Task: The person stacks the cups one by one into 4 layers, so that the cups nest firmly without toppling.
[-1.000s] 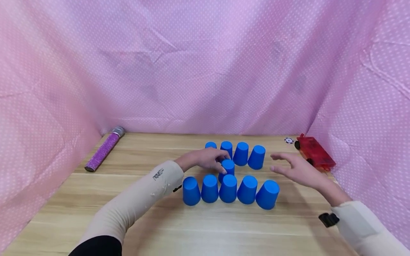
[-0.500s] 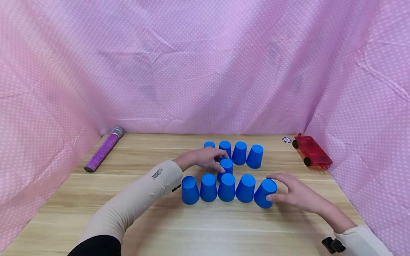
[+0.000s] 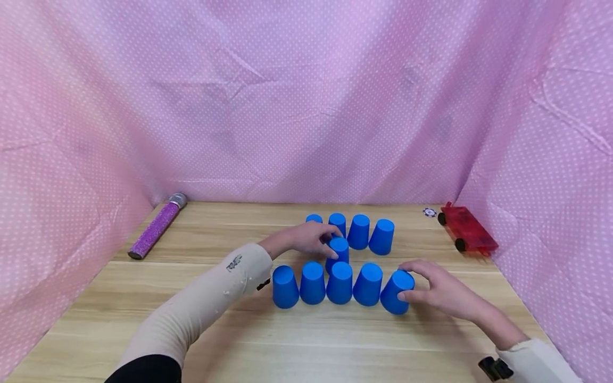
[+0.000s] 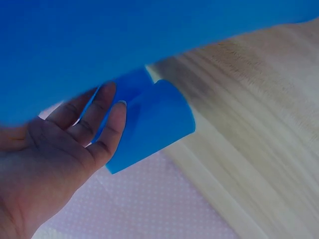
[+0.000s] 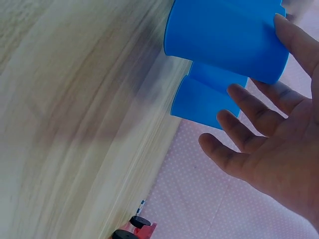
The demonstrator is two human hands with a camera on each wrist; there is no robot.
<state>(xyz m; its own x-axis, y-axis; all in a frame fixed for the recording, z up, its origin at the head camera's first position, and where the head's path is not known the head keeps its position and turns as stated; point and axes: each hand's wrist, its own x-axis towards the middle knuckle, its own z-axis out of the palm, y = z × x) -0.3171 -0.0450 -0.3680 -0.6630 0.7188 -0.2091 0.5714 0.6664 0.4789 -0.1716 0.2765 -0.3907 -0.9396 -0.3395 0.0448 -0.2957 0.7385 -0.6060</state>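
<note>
Upside-down blue cups stand on the wooden table in two rows, with one single cup [image 3: 340, 250] between them. My left hand [image 3: 310, 237] holds that middle cup, thumb on its near side and fingers around its back. The right hand [image 3: 445, 291] grips the rightmost front cup [image 3: 394, 292] near its top, between thumb and index finger. In the right wrist view the other fingers [image 5: 254, 112] of this hand are spread beside the cup [image 5: 227, 37]. A near cup [image 4: 124, 40] fills the top of the left wrist view and partly hides the left hand.
Several more cups make up the front row, such as the leftmost cup [image 3: 285, 288]. Behind stands the back row, including a cup [image 3: 382, 238] at its right end. A purple microphone [image 3: 158, 229] lies far left. A poker chip [image 3: 429, 212] and a red toy car [image 3: 466, 229] lie far right.
My right hand has come from beside the back row toward me and taken hold of the rightmost front cup. The left hand keeps its place on the middle cup.
</note>
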